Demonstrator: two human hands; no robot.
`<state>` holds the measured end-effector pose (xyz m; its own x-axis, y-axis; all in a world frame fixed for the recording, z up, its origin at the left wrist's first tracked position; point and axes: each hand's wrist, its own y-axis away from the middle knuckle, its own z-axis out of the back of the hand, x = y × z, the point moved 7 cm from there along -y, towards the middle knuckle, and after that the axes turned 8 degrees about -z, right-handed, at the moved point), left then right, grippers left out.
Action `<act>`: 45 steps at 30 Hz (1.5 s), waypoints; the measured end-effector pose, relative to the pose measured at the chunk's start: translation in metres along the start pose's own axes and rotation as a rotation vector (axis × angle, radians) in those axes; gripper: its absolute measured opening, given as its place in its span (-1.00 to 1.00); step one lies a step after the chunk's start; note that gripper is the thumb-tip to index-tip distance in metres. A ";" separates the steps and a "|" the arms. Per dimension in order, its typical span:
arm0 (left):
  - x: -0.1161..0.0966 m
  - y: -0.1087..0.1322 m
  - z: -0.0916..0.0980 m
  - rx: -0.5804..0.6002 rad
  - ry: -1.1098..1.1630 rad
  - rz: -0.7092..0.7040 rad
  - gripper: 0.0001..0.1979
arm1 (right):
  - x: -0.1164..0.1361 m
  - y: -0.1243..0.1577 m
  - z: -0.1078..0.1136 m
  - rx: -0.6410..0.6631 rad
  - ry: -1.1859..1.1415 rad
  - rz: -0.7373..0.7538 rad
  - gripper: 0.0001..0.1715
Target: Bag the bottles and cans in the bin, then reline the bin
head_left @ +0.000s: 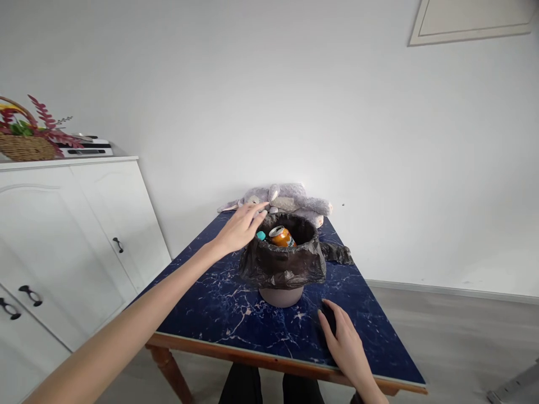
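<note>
Your left hand (241,227) reaches over the near-left side of a bag-lined bin (281,298), and your right hand (346,343) is low at the right of the tabletop (206,314).
On the left, your fingers stretch forward with the thumb apart, holding nothing that shows; whether they touch the black bag (290,270) you cannot tell from here. Inside the bag's mouth, an orange can (283,238) leans with its top up and to the left, just beside a teal cap (261,235). Your right fingers curve apart from the thumb, with a dark patch between them that is unclear. A crumpled black strip (337,253) lies right of the bin, and a grey plush toy (290,193) lies behind it, near the wall (252,101).
</note>
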<state>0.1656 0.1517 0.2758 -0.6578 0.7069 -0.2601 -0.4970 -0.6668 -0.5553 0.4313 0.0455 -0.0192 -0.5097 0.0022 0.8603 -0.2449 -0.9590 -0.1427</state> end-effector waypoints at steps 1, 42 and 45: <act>0.010 0.005 0.005 -0.033 0.041 0.063 -0.47 | 0.000 0.000 0.000 0.001 -0.008 -0.004 -0.30; 0.055 0.171 -0.050 0.299 0.777 0.823 -0.13 | 0.213 -0.079 0.116 0.437 -0.615 -0.144 -0.40; 0.057 0.158 -0.057 0.167 1.096 0.780 -0.17 | 0.237 -0.073 0.118 0.481 -0.580 -0.092 -0.27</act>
<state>0.0820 0.1004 0.1287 -0.0509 -0.0946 -0.9942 -0.3188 -0.9419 0.1060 0.4256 0.0830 0.2523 0.0436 0.0659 0.9969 0.1888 -0.9804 0.0566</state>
